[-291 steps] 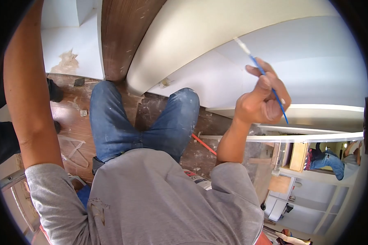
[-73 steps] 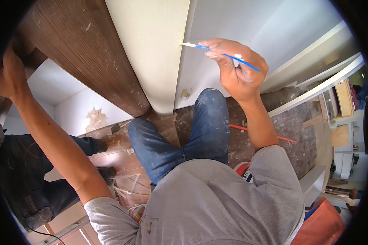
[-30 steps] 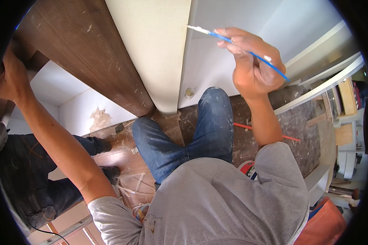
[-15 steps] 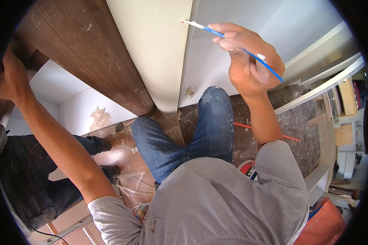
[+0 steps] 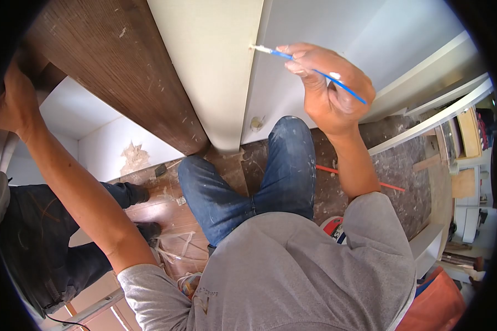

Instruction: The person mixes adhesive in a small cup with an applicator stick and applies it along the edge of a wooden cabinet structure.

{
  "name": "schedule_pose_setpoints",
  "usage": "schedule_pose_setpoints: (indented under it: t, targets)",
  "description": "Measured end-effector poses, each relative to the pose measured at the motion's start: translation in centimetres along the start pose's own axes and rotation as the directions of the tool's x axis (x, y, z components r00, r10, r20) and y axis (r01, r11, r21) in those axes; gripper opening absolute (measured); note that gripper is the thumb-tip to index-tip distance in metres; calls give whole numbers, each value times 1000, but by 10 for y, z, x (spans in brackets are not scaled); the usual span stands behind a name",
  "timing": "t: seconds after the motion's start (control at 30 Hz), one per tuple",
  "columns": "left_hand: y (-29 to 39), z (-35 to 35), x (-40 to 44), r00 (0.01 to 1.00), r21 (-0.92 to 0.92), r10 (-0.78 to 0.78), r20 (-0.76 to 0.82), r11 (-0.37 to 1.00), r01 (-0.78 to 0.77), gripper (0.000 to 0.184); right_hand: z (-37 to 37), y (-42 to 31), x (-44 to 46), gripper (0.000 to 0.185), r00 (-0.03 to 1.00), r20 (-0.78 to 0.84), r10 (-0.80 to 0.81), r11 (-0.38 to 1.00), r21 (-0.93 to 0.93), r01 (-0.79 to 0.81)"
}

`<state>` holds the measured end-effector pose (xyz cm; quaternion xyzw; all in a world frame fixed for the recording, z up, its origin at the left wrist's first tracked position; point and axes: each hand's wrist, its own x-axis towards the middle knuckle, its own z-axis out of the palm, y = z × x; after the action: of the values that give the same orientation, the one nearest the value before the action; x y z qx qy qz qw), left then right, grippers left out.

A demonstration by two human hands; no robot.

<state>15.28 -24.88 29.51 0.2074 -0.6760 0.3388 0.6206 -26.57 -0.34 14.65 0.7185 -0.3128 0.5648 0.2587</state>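
Observation:
Pinched in the fingers of my right hand (image 5: 334,102) is a thin blue-handled paintbrush (image 5: 345,90). Its white-coated end points left and meets the edge of a cream-coloured upright board (image 5: 212,60), beside a small brownish spot. White smears mark the hand. A dark brown wood-grain panel (image 5: 127,60) stands left of the board. My left hand (image 5: 14,107) is raised at the far left by the dark wood; its fingers are hidden, so whether it grips anything is unclear.
Another person's dark-trousered legs (image 5: 49,231) are close on my left. Plastic scraps (image 5: 176,248) lie on the stained floor. A red strip (image 5: 359,177) and a round tub (image 5: 332,226) are on my right. White panelling (image 5: 315,33) rises behind my right hand.
My right hand and the paintbrush have moved slightly down the image and a little left, the tip following the board's edge. My left hand stays nearly in place.

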Motion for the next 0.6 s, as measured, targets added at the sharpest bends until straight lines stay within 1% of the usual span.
schedule_pose_setpoints:
  t: [0.03, 0.1, 0.2, 0.27, 0.33, 0.4, 0.53, 0.6]
  targets:
    - [0, -1, 1, 1000, 21, 23, 2, 1000, -23, 13, -2, -1, 5, 19, 1000, 22, -8, 1000, 13, 8]
    - [0, 0, 0, 1000, -21, -16, -8, 1000, 15, 15, -8, -5, 13, 10, 997, 66, -26, 999, 40, 23]
    - [5, 5, -8, 992, -86, -117, -46, 990, 112, 22, -10, -11, 9, 8, 1000, 0, 31, 995, 92, -31]
    - [6, 5, -10, 990, -80, -131, -58, 989, 126, 23, -6, -6, 0, 15, 1000, -17, 1, 996, 89, 0]
    - [3, 5, -10, 993, -62, -110, -47, 992, 107, 23, -4, -7, -8, 21, 1000, 8, 13, 998, 68, -14]
    - [-4, 4, -8, 995, -48, -92, -26, 995, 91, 23, -4, -12, -13, 22, 995, 72, 68, 997, 24, -69]
    - [-11, 3, -12, 997, 6, -76, 7, 997, 76, 25, 0, -2, -9, 25, 1000, 16, -14, 1000, -21, 15]
    - [-32, 1, -14, 998, 27, -54, 28, 998, 54, 26, 2, 2, -1, 26, 998, -29, -48, 998, -33, 47]
